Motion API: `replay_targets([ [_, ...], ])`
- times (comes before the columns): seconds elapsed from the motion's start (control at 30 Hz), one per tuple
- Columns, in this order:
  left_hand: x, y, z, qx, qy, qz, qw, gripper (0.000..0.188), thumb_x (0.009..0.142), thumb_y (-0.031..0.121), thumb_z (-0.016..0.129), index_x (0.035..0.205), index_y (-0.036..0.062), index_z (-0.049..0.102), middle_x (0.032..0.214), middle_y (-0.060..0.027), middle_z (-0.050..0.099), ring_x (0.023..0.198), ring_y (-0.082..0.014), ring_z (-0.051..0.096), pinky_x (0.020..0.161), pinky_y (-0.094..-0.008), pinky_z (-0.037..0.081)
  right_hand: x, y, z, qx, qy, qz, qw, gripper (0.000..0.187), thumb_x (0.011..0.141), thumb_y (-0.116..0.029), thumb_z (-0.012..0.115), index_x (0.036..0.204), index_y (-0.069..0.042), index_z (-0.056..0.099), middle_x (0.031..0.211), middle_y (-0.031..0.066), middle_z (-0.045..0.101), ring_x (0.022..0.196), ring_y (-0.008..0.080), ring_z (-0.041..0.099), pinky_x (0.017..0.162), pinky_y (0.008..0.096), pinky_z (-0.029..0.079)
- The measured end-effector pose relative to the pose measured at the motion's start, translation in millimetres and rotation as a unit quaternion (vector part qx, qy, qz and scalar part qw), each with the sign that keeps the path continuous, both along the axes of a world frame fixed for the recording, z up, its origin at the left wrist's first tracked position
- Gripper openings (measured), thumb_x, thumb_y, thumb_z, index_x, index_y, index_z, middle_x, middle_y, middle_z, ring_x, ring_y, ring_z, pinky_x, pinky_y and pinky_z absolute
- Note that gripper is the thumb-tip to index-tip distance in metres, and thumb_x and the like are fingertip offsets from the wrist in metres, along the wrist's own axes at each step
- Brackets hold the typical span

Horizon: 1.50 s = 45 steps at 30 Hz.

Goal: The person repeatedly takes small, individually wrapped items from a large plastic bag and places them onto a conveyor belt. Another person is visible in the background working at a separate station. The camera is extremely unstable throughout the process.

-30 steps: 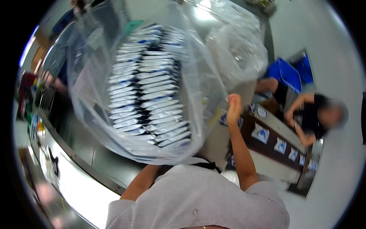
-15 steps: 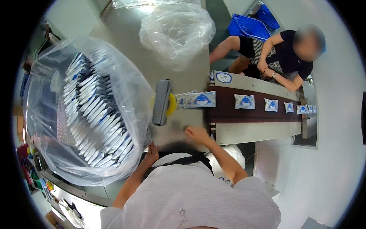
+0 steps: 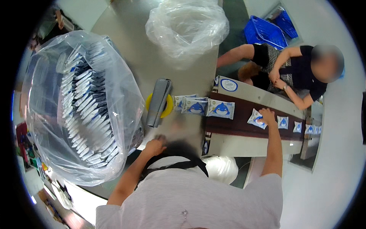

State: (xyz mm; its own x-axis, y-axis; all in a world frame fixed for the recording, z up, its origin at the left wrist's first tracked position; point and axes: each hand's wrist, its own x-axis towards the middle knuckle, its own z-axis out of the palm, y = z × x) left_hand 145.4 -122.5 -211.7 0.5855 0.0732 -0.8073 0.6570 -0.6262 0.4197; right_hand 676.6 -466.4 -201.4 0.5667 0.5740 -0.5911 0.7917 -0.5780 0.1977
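My right hand (image 3: 268, 115) reaches over the dark conveyor belt, its fingers closed on a small white packet (image 3: 254, 119) with a blue whale print; the packet lies askew. My left hand (image 3: 154, 146) is at the near edge of the metal table, close to my waist, empty with its fingers loosely apart and slightly blurred. Ahead of it, a folded grey cloth (image 3: 160, 101) lies across a yellow tape roll (image 3: 167, 108). Beside them a short row of overlapping packets (image 3: 195, 107) runs to another packet (image 3: 221, 110) at the belt's end.
On the left stands a large clear plastic bag (image 3: 124, 87) filled with rows of packets. Crumpled clear bags (image 3: 187, 28) lie on the far table (image 3: 126, 34). More packets (image 3: 283, 122) sit along the belt (image 3: 236, 124). A seated person (image 3: 293, 72) is beyond it, near blue baskets (image 3: 263, 32).
My right hand has moved right from the table's near edge to a packet on the belt. My left hand has shifted slightly rightward and up. Another packet now sits at the belt's end.
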Motion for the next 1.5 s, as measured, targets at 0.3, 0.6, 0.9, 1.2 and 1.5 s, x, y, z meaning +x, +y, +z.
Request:
replay_targets([
  [0.3, 134.3, -73.1, -120.4, -0.413, -0.152, 0.564, 0.698, 0.046, 0.091, 0.030, 0.058, 0.127, 0.0045, 0.045, 0.124, -0.0108, 0.050, 0.108, -0.0248, 0.053, 0.103, -0.0369, 0.039, -100.2, 267.5, -15.5, 0.261, 0.434, 0.236, 0.829, 0.054, 0.071, -0.036, 0.077, 0.107, 0.001, 0.059, 0.128, 0.0199, 0.051, 0.122, 0.0341, 0.043, 0.099, 0.0392, 0.036],
  [0.6, 143.5, -21.8, -70.2, -0.577, -0.218, 0.717, 0.326, 0.052, 0.088, 0.025, 0.063, 0.131, 0.0084, 0.039, 0.124, -0.0080, 0.051, 0.115, -0.0197, 0.049, 0.096, -0.0347, 0.042, -188.0, 298.2, -86.9, 0.087, 0.335, 0.104, 0.932, 0.118, 0.048, -0.044, 0.089, 0.139, -0.001, 0.027, 0.129, 0.0211, 0.047, 0.121, 0.0339, 0.046, 0.104, 0.0384, 0.034],
  [0.9, 60.8, -42.4, -4.5, -0.191, -0.476, 0.378, 0.771, 0.115, 0.068, 0.017, 0.082, 0.148, 0.0061, 0.000, 0.143, -0.0161, 0.031, 0.133, -0.0256, 0.033, 0.111, -0.0372, 0.024, -327.4, 203.0, -16.8, 0.525, 0.505, -0.105, 0.677, 0.111, 0.052, -0.018, 0.090, 0.140, -0.007, 0.023, 0.134, 0.0108, 0.042, 0.123, 0.0251, 0.045, 0.107, 0.0373, 0.032],
  [1.2, -20.8, -10.6, -47.9, -0.140, -0.418, 0.044, 0.897, 0.062, 0.076, 0.020, 0.074, 0.128, 0.0035, 0.045, 0.119, -0.0182, 0.055, 0.117, -0.0311, 0.050, 0.102, -0.0383, 0.038, -380.2, 209.8, -20.2, 0.301, 0.337, 0.003, 0.892, 0.097, 0.052, -0.032, 0.085, 0.133, -0.005, 0.038, 0.127, 0.0160, 0.047, 0.122, 0.0329, 0.043, 0.106, 0.0434, 0.030],
  [1.5, -134.6, -2.0, -95.2, 0.008, -0.134, 0.131, 0.982, 0.038, 0.080, 0.024, 0.068, 0.110, 0.0023, 0.057, 0.108, -0.0176, 0.057, 0.098, -0.0315, 0.055, 0.082, -0.0410, 0.045, -392.9, 235.9, -16.7, 0.268, 0.157, -0.191, 0.931, 0.092, 0.055, -0.027, 0.083, 0.131, 0.002, 0.038, 0.124, 0.0213, 0.050, 0.118, 0.0332, 0.047, 0.104, 0.0470, 0.031],
])
